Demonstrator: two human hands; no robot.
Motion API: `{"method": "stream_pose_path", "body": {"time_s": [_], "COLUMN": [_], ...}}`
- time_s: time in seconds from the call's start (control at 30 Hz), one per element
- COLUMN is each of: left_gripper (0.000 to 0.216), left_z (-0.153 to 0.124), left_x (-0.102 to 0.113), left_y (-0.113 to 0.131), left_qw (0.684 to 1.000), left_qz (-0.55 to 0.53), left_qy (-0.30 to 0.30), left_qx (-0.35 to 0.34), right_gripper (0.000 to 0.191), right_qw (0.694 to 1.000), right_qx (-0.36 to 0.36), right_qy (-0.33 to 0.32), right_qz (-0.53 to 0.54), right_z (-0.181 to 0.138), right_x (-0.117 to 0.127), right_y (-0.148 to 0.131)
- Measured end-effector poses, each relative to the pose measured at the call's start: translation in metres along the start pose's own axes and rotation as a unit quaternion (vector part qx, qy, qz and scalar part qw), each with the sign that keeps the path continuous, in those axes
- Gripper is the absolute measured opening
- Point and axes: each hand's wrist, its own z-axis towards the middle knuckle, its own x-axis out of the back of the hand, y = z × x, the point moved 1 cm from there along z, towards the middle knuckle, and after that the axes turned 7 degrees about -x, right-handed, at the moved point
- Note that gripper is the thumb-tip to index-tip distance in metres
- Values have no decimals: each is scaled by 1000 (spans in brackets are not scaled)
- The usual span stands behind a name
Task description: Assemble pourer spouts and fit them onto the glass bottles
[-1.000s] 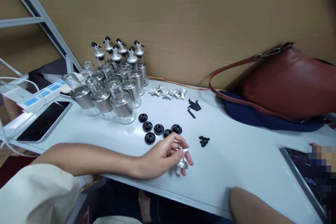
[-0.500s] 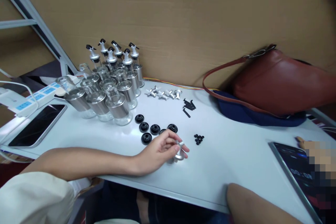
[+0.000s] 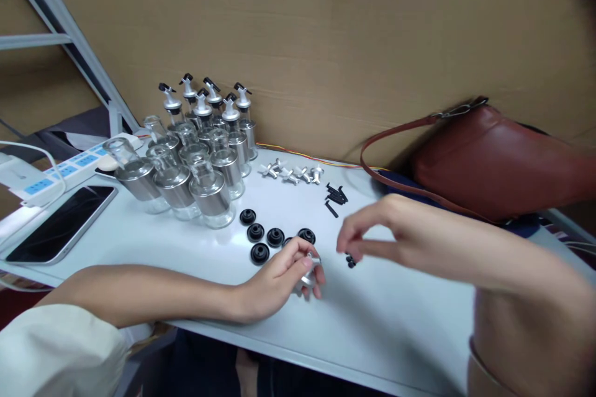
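Observation:
My left hand [image 3: 274, 285] is closed round a silver pourer spout [image 3: 307, 279], held just above the table's front half. Over a small pile of black plugs [image 3: 351, 263] my right hand [image 3: 386, 229] reaches down, its fingertips drawn together; what lies between them I cannot make out, and the hand hides part of the pile. Several round black stoppers [image 3: 275, 236] lie beyond the left hand, one partly covered by it. Farther back are more silver spouts [image 3: 289, 175] and thin black levers [image 3: 336, 194].
Glass bottles with metal bands [image 3: 210, 197] crowd the left; the rear ones carry spouts. A phone [image 3: 63, 223] and a power strip [image 3: 69, 167] lie at far left. A brown bag [image 3: 493, 155] stands back right, against a cardboard wall [image 3: 298, 43].
My right hand has come in from the lower right and now reaches the black plugs. My left hand, still with the spout, has shifted slightly left and tilted it.

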Motion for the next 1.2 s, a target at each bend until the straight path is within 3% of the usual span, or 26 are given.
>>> {"method": "stream_pose_path", "body": {"time_s": [0.13,0.27,0.4,0.6,0.97,1.07,1.2], "left_gripper": [46,49,46,46,41,41,42], "left_z": [1,1,1,2,4,4,4], "left_x": [1,1,1,1,3,3,2], "left_y": [-1,-1,-1,-2,-1,-2,-1], "left_qw": [1000,1000,1000,1000,1000,1000,1000], "left_qz": [-13,-18,-19,-16,-15,-19,-19], "left_qy": [-7,-12,-14,-17,3,7,13], "left_qx": [7,17,14,11,10,16,13], "right_gripper": [19,22,20,20,17,26,38], "right_qw": [995,990,985,981,969,967,946], "right_qx": [-69,-104,-138,-160,-132,-88,-31], "right_qy": [-51,25,22,36,204,196,116], "right_qz": [45,95,105,105,47,140,301], "right_z": [15,17,17,21,31,30,28], "right_x": [-4,-14,-24,-35,-40,-41,-43], "right_y": [33,66,79,79,72,62,45]}}
